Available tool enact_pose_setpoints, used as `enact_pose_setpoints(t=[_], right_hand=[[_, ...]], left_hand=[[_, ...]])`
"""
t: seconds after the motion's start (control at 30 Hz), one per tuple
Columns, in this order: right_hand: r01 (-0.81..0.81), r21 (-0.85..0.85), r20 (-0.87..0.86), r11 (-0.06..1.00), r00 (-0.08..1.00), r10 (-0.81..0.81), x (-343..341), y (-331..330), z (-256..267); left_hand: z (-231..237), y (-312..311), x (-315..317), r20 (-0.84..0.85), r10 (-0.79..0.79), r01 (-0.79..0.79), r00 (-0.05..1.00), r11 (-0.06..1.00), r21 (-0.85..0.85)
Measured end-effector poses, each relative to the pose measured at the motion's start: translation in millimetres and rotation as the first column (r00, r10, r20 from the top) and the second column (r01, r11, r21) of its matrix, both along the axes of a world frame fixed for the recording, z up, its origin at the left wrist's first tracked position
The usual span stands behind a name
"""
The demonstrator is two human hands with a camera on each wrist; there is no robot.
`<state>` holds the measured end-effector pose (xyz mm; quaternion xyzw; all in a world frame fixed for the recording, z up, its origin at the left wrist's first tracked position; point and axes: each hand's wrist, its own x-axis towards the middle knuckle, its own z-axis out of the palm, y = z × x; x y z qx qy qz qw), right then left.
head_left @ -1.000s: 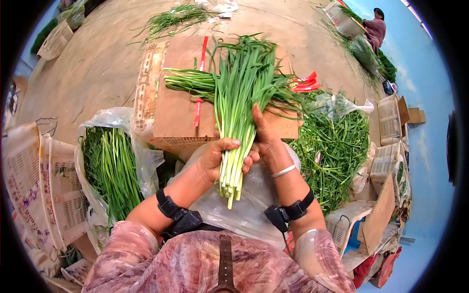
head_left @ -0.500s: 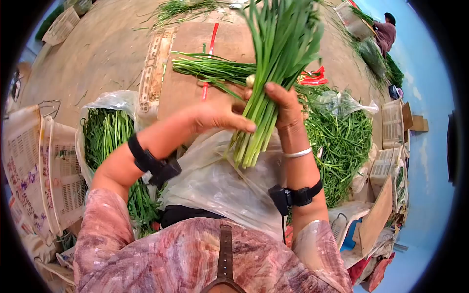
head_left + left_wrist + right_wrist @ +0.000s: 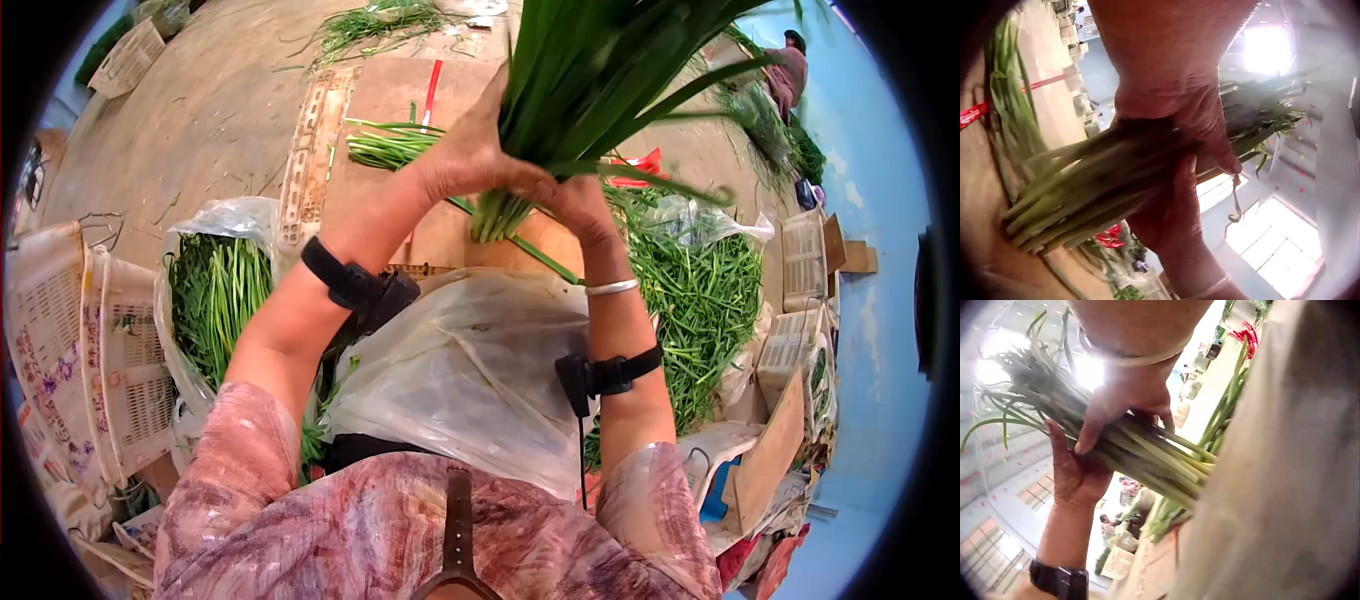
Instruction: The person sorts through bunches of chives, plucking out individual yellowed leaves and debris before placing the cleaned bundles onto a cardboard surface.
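A thick bunch of garlic chives (image 3: 600,80) is held up with its leaves toward the head camera and its pale stem ends (image 3: 498,218) low over the cardboard (image 3: 450,235). My left hand (image 3: 478,155) wraps round the stems from the left. Opposite it, my right hand (image 3: 583,205) grips the same bunch, and the two thumbs come close together in the head view. In the left wrist view the cut stem ends (image 3: 1041,219) stick out below the hands. More chives (image 3: 388,148) lie flat on the cardboard, across a red strip (image 3: 433,95).
The cardboard tops a plastic crate (image 3: 305,165). Red strips (image 3: 637,168) lie at its right edge. Bagged chives (image 3: 222,310) stand left, and a large loose heap (image 3: 705,300) lies right. Clear plastic (image 3: 440,360) covers the lap. Another person (image 3: 790,72) is far right.
Both hands have raised the bunch away from the lap and tipped its leaves up toward the head camera. The left hand, loosened half a second ago, now wraps the stems.
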<state>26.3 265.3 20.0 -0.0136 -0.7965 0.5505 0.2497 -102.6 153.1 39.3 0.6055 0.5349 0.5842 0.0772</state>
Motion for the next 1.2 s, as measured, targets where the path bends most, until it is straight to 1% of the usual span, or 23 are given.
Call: enact_pose_setpoints(t=[0.03, 0.07, 0.1, 0.17, 0.23, 0.3, 0.33, 0.37, 0.43, 0.5, 0.57, 0.6, 0.63, 0.7, 0.73, 0.83, 0.9, 0.97, 1.0, 1.03, 1.1, 1.17, 1.2], right_hand=[[0.067, 0.22, 0.031, 0.973, 0.997, -0.075, 1.4, -0.5, -7.6], [0.013, -0.019, 0.05, 1.0, 0.999, -0.012, 2.9, -0.1, -14.2], [0.01, -0.022, 0.052, 1.0, 0.999, -0.009, -0.3, -0.1, -15.0], [-0.009, 0.015, 0.057, 1.0, 0.998, 0.008, -5.8, -0.3, -14.7], [0.079, 0.125, 0.091, 0.989, 0.992, -0.091, -13.9, -0.7, -22.4], [0.236, 0.076, -0.169, 0.969, 0.96, -0.221, -22.9, -6.4, -31.4], [0.228, 0.229, -0.123, 0.946, 0.971, -0.204, -26.4, -1.4, -30.1], [0.227, 0.224, -0.122, 0.948, 0.971, -0.204, -22.4, 0.0, -30.9], [0.271, 0.057, 0.034, 0.961, 0.961, -0.273, -12.9, -4.2, -10.7], [0.331, -0.001, 0.016, 0.944, 0.943, -0.331, -5.1, 4.8, -8.0], [0.375, -0.078, -0.038, 0.924, 0.925, -0.378, 5.0, 6.2, 6.3], [0.323, -0.225, -0.15, 0.919, 0.921, -0.36, 9.7, 5.5, 7.9], [0.328, -0.22, -0.157, 0.919, 0.918, -0.365, 14.0, 8.1, 8.0], [0.087, -0.626, -0.298, 0.775, 0.891, -0.341, 24.4, 10.0, 13.9], [0.045, -0.639, -0.34, 0.768, 0.879, -0.334, 36.5, 2.3, 26.6], [-0.038, -0.674, -0.457, 0.738, 0.806, -0.376, 56.0, 15.6, 28.7], [-0.125, -0.683, -0.488, 0.72, 0.811, -0.322, 72.2, 19.0, 27.6], [-0.372, -0.668, -0.601, 0.644, 0.781, -0.172, 86.2, 10.4, 37.9], [-0.402, -0.619, -0.65, 0.674, 0.744, -0.154, 91.8, 12.8, 31.5], [-0.395, -0.617, -0.654, 0.681, 0.738, -0.165, 96.5, 14.5, 24.8], [-0.324, -0.74, -0.566, 0.589, 0.772, -0.287, 104.2, 15.1, 13.5], [-0.334, -0.695, -0.578, 0.637, 0.787, -0.218, 112.7, 9.1, 2.7], [-0.285, -0.697, -0.566, 0.658, 0.782, -0.261, 115.1, 0.2, 0.7]], left_hand=[[-4.4, 0.1, 1.5, 0.011, 0.016, -0.016, 1.0, 1.0, -0.004], [-8.7, -1.4, 0.6, -0.183, 0.121, -0.135, 0.976, 0.988, -0.07], [-9.5, 0.2, -0.1, -0.181, 0.123, -0.138, 0.976, 0.988, -0.073], [-8.8, 5.9, 1.8, 0.252, -0.044, 0.05, 0.967, 0.999, -0.016], [-6.2, 11.2, 7.5, 0.142, 0.013, -0.015, 0.99, 1.0, 0.012], [-5.7, 12.5, 13.0, 0.405, -0.132, 0.104, 0.904, 0.99, 0.092], [-7.9, 16.5, 13.5, 0.428, -0.165, 0.128, 0.889, 0.985, 0.114], [-9.0, 18.0, 15.0, 0.429, -0.162, 0.128, 0.889, 0.986, 0.109], [4.1, 20.7, 21.0, 0.546, -0.238, 0.216, 0.804, 0.971, 0.104], [18.3, 28.9, 29.4, 0.501, -0.245, 0.229, 0.83, 0.969, 0.094], [31.3, 38.1, 38.6, 0.357, -0.103, 0.11, 0.928, 0.994, -0.001], [34.5, 49.0, 40.8, 0.362, -0.106, 0.13, 0.926, 0.991, -0.042], [47.4, 49.1, 49.9, 0.357, -0.115, 0.137, 0.927, 0.99, -0.036], [72.1, 48.4, 68.1, 0.223, -0.109, 0.123, 0.969, 0.991, -0.051], [79.2, 52.1, 73.1, 0.129, -0.102, 0.113, 0.986, 0.991, -0.074], [112.2, 47.0, 89.6, 0.104, -0.238, 0.241, 0.966, 0.97, -0.02], [125.4, 44.3, 95.9, 0.137, -0.319, 0.312, 0.938, 0.947, 0.074], [133.5, 39.1, 92.1, -0.076, -0.21, 0.214, 0.975, 0.976, 0.042], [138.1, 25.8, 95.5, -0.146, -0.155, 0.158, 0.977, 0.987, 0.009], [123.1, 24.3, 98.0, -0.312, -0.011, -0.004, 0.95, 0.999, -0.048], [91.5, 11.7, 118.1, -0.509, -0.047, -0.104, 0.86, 0.959, -0.264], [38.0, 8.7, 134.8, -0.558, 0.006, -0.211, 0.83, 0.929, -0.304], [40.1, 0.9, 141.6, -0.424, -0.051, -0.186, 0.904, 0.846, -0.5]])
